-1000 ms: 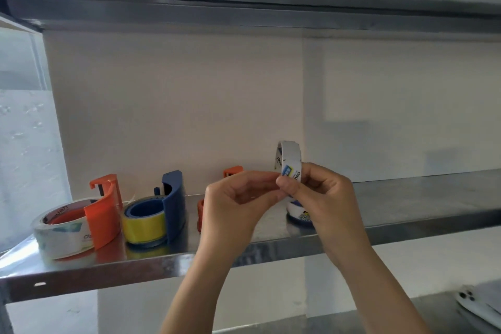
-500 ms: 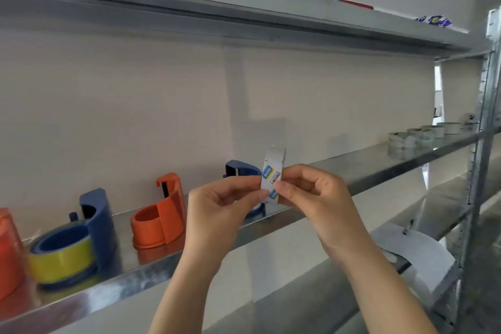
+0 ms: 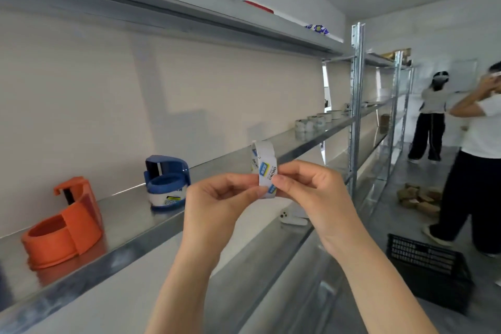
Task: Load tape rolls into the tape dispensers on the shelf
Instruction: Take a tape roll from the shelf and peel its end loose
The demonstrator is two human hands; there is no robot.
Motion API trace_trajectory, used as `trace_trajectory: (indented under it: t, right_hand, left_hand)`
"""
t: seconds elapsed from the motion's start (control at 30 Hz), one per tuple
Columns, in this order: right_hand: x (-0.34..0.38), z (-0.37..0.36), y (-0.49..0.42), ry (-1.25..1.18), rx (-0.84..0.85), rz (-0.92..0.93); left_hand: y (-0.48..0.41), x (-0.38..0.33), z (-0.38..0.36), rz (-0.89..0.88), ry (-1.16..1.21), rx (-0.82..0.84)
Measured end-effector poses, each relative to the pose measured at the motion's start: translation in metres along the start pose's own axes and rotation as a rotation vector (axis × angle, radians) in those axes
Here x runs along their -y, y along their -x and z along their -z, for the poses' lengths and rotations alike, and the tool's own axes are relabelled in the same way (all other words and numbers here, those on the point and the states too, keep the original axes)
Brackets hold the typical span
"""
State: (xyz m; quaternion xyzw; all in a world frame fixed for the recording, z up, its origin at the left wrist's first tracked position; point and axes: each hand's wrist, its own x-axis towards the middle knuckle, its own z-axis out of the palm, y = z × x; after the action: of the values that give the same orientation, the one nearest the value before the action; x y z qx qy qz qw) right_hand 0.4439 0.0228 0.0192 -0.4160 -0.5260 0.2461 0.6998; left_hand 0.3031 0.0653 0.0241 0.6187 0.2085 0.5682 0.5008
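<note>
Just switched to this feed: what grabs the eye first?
The left hand and right hand pinch a white printed paper band at centre, in front of the shelf. On the shelf at left stand an empty orange dispenser and, right of it, a blue dispenser holding a roll. Two people stand at far right.

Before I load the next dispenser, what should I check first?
1. Hands free: not ok, the left hand and right hand both pinch the band.
2. Empty slot: ok, the orange dispenser has no roll in it.
3. Already loaded: ok, the blue dispenser holds a white roll.
4. Supply: ok, spare rolls sit in a row far to the right on the shelf.
5. Spare rolls within reach: cannot tell.
</note>
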Motion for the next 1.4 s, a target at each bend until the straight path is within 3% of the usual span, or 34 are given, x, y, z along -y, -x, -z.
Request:
trace_trajectory:
  t: [0.43,0.83,1.4]
  right_hand:
    - [0.007,0.075,-0.003,0.107,-0.167,0.052]
    - [-0.029,0.213,-0.078,0.148,-0.293,-0.018]
    - [-0.038,0.352,-0.182,0.151,-0.349,0.108]
  left_hand:
    - [-0.026,0.032,-0.076,0.019,0.12,0.173]
    - [-0.105,0.113,-0.211,0.084,0.079,0.213]
    - [-0.207,0.15,-0.361,-0.06,0.131,0.259]
